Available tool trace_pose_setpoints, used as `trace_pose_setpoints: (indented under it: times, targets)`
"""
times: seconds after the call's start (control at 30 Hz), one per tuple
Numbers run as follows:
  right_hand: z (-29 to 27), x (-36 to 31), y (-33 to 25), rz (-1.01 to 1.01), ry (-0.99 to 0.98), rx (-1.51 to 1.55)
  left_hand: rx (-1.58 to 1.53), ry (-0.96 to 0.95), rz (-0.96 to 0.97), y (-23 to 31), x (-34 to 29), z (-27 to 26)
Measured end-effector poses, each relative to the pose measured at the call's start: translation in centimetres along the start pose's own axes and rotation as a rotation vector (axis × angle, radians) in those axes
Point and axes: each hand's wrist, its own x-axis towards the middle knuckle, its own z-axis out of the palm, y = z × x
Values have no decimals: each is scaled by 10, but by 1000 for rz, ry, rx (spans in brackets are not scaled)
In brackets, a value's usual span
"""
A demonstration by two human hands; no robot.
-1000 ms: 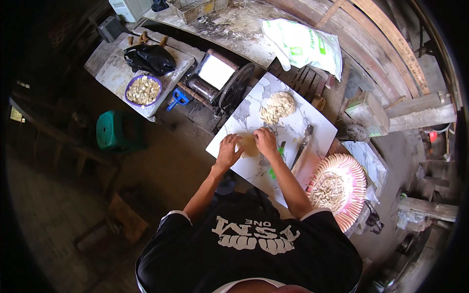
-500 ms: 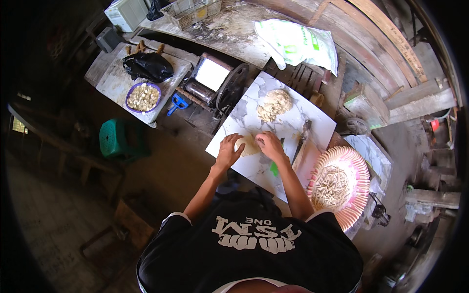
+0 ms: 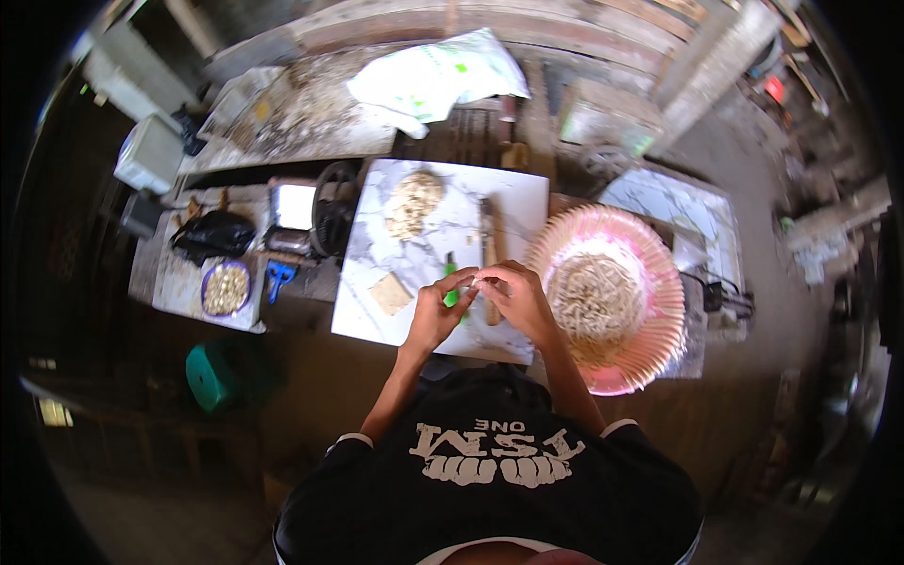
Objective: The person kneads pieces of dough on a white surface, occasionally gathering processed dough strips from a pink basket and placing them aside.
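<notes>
Head view, read from the left edge across: a green stool (image 3: 212,377) stands on the dark floor, and above it a side slab carries a black bag (image 3: 212,235) and a purple bowl (image 3: 226,288) of pale pieces, with a blue tool (image 3: 278,276) lying just beside it. Next comes the white marble-patterned board (image 3: 513,202). On it lie a heap of pale dough (image 3: 414,201) toward the far edge, a flat tan square of dough (image 3: 389,294) toward the near left corner, and a wooden rolling pin (image 3: 489,247) lying lengthwise.

Over the board's near right part the left hand (image 3: 435,315) and the right hand (image 3: 515,299) meet, fingers curled inward, both pinching one small pale dough piece (image 3: 477,281) held just above the surface. A green-handled tool (image 3: 451,281) lies on the board, partly hidden beneath them. Whether the piece is folded or twisted is too small to tell.

To the right sits a pink fluted tray (image 3: 650,282) heaped with pale strips.

My judgement of the risks: the piece looks thin and is held only at the fingertips, so pulling unevenly could tear it or let it drop. The hidden green tool sits right under the knuckles; lowering the hands without looking could catch it. The rolling pin, near the right wrist, could be nudged and roll toward the tray.
</notes>
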Motion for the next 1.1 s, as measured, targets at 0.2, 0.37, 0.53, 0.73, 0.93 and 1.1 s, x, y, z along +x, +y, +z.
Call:
trace_pose_setpoints:
  times: [0.2,0.37,0.53,0.73,0.93,1.1]
  targets:
    - [-35,-46,1,30,198,0,-123,-80,4,-4,1,29]
    - [-53,-84,21,164,266,-244,-122,-76,-138,0,-2,48]
    - [-63,-97,47,240,320,-358,45,-76,220,-1,1,69]
    - [-82,-91,54,167,377,-583,32,-59,141,9,6,91]
    - [-64,-122,50,310,370,-578,16,-66,121,7,6,97]
    - [-44,-109,42,222,360,-186,5,-109,104,7,4,96]
